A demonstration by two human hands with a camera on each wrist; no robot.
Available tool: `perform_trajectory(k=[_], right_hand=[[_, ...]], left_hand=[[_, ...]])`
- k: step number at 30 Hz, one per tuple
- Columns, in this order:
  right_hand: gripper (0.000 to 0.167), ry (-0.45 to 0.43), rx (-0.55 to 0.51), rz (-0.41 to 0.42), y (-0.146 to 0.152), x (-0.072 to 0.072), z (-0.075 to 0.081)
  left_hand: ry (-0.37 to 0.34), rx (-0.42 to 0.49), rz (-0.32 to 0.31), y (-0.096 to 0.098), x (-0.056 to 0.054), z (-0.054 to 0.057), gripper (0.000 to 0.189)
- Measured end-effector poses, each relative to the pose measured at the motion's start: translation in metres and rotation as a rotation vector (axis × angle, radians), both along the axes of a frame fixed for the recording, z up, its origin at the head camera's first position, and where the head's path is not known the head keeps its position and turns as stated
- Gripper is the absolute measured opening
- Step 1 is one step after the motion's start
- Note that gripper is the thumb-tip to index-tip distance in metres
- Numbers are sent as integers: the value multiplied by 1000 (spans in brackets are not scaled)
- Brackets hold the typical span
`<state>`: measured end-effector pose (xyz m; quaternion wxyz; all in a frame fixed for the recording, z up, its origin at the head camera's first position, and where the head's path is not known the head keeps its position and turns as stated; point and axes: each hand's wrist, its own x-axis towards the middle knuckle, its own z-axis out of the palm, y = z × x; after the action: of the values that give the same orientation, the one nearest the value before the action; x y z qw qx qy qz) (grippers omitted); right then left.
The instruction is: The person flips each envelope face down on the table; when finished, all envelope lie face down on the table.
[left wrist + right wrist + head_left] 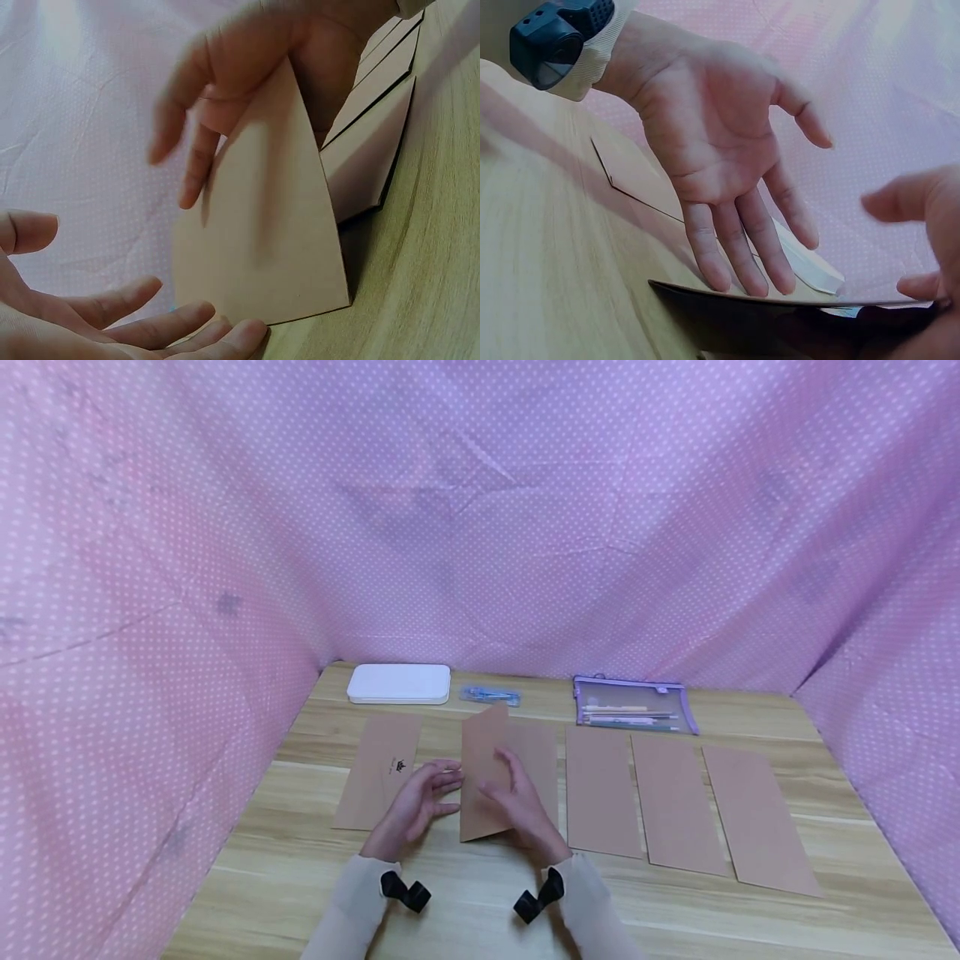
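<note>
A folded brown card (480,777) lies in the middle of the table, one leaf raised and the other leaf flat to the right. My left hand (420,795) is beside the card's left edge, palm turned toward it and fingers extended. In the right wrist view, the left fingertips (754,281) are right at the leaf's edge. My right hand (519,797) is on the other side of the raised leaf, thumb and index finger spread, its fingers against the leaf. The left wrist view shows the right hand (262,67) partly hidden behind the leaf.
A brown card with a black crown print (375,768) lies at left. Three plain brown cards (603,793) lie in a row to the right. Behind are a white case (399,683), a small blue packet (490,695) and a purple mesh pouch (630,702) with pencils. Polka-dot cloth surrounds the table.
</note>
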<state>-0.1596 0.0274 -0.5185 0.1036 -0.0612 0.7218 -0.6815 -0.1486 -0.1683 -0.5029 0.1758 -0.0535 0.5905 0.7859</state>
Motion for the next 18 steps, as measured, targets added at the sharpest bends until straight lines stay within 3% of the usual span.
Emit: perform_trajectory(k=[6,12,18], right_hand=[[80,-36,14,-55,0,-4,-5],[86,-70,11,-94,4,-6,-4],[84,-108,-32,-151,8,-9,-1]], left_hand=[[19,-30,-24,-3,1,-1,43],[-11,-67,-14,-8,-1,2,47],[-25,-63,4,-6,-3,2,38]])
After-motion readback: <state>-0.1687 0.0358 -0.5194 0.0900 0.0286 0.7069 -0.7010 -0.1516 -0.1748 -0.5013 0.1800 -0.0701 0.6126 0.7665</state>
